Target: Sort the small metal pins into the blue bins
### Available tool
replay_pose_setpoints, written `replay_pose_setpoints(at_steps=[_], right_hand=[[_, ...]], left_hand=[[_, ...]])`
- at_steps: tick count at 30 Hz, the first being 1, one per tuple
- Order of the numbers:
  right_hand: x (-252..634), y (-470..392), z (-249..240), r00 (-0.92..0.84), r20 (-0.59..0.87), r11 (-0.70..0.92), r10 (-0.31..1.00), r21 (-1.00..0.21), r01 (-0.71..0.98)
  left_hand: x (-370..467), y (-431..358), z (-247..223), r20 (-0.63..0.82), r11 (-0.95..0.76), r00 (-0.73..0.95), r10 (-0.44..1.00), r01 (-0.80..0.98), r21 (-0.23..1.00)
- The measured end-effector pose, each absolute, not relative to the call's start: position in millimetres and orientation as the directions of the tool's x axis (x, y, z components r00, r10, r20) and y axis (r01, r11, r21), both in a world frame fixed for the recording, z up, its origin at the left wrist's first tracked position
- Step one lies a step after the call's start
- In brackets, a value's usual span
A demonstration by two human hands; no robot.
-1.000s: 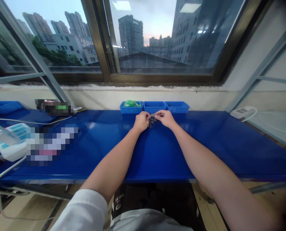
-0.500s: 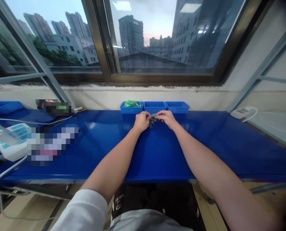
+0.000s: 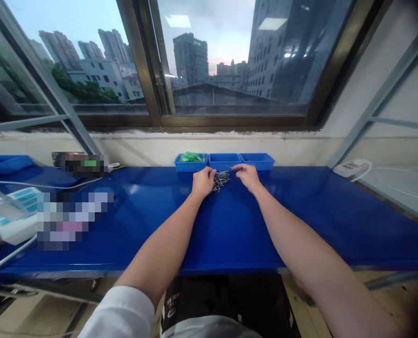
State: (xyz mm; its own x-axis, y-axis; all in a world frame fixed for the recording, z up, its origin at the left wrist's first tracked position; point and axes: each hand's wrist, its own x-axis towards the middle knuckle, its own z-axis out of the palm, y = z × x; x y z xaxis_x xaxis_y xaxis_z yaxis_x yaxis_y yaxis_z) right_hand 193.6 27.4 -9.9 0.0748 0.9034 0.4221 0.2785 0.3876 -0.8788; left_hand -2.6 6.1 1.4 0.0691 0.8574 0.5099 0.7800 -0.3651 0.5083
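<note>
On the glossy blue tabletop (image 3: 230, 225), my left hand (image 3: 203, 182) curls beside the pile of thin, dark metallic pieces (image 3: 222, 180); my right hand (image 3: 247, 176) pinches one slender piece (image 3: 228, 166).

A single view looks out from the wearer's head, facing forward and tilted down. It sits high above the near side of a blue tabletop (image 3: 226, 230), roughly centred on it, with the wearer's lap (image 3: 226, 300) closest, at the bottom edge. The left hand (image 3: 202, 182) and right hand (image 3: 247, 176) lie near the middle, at moderate range. Beyond them come three blue bins (image 3: 224, 160), the wall (image 3: 148, 152), then a window (image 3: 230, 42) across the top. The field is very wide, so straight lines lean outward toward the sides.
</note>
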Motion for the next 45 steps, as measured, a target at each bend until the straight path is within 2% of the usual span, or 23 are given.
replay_pose_setpoints(at_steps=[6,13,17,20,23,27,30,33,36,38,41,45], right_hand=[[207.1,32.4,-7.8,0.263,0.457,0.369,0.85,-0.872,0.321],[221.7,41.0,-7.9,0.378,0.431,0.298,0.819,-0.883,0.363],[226.0,43.3,-9.9,0.39,0.382,0.241,0.838,-0.9,0.363],[228.9,44.9,-10.3,0.398,0.381,0.224,0.834,-0.895,0.387],[231.2,44.4,-10.4,0.398,0.426,0.199,0.813,-0.844,0.497],[231.0,39.7,-12.8,0.299,0.472,0.167,0.83,-0.72,0.673],[229.2,36.3,-16.0,0.217,0.461,0.17,0.861,-0.662,0.73],[225.3,32.5,-16.2,0.216,0.484,0.178,0.848,-0.644,0.744],[215.5,25.5,-11.1,0.251,0.573,0.194,0.78,-0.603,0.774],[205.3,20.2,-7.2,0.145,0.638,0.286,0.756,-0.521,0.804],[189.5,16.3,-6.3,-0.159,0.624,0.471,0.765,-0.374,0.799],[178.8,22.1,-15.4,-0.292,0.534,0.514,0.794,-0.333,0.79]], left_hand=[[-2.2,3.8,3.4,0.511,-0.316,0.044,0.859,0.83,0.46],[-0.1,1.1,2.5,0.503,-0.383,0.099,0.859,0.776,0.501],[-0.2,-2.1,2.0,0.494,-0.419,0.191,0.849,0.813,0.405],[-1.7,-4.2,1.6,0.406,-0.428,0.286,0.868,0.846,0.319],[-3.6,-5.3,0.7,0.314,-0.406,0.319,0.894,0.873,0.269],[-4.8,-5.9,-1.1,0.198,-0.314,0.268,0.943,0.913,0.262],[-4.4,-5.3,-2.7,0.128,-0.269,0.243,0.962,0.928,0.258],[-2.8,-4.1,-3.7,0.097,-0.26,0.243,0.965,0.936,0.239],[0.7,-3.1,-3.8,0.085,-0.253,0.24,0.967,0.942,0.219],[4.0,-2.5,-4.1,0.085,-0.24,0.227,0.97,0.947,0.213],[8.7,-0.8,-5.9,0.107,-0.241,0.223,0.969,0.947,0.211],[11.9,2.5,-9.2,0.148,-0.332,0.306,0.941,0.918,0.216]])
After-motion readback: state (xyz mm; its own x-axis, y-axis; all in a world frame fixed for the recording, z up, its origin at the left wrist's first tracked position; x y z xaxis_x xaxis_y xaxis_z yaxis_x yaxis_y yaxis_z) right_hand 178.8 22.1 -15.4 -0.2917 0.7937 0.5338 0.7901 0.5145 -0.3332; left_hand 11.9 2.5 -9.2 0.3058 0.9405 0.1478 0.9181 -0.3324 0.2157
